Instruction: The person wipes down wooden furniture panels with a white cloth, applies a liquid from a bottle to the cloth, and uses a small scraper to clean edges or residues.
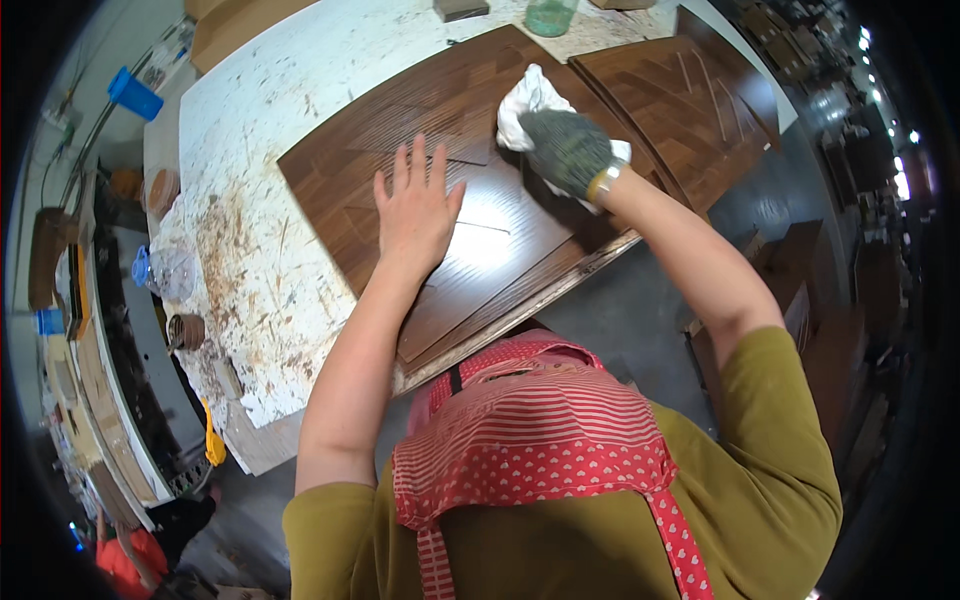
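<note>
A dark brown wooden panel with a parquet-like pattern lies flat in front of me, glossy where the light strikes it. On its left part my bare left hand rests with the fingers spread. My right hand, in a dark grey-green knit glove, is closed on a white cloth and presses it against the panel's right part. The cloth is bunched up and sticks out beyond the glove. Beside it on the right lies a second brown wooden panel with thin strips on it.
Under the panels is a white worktable stained brown. A clear plastic bottle, a small open can and a yellow tool sit along its left side. At the far edge stands a greenish jar. A person in red is at lower left.
</note>
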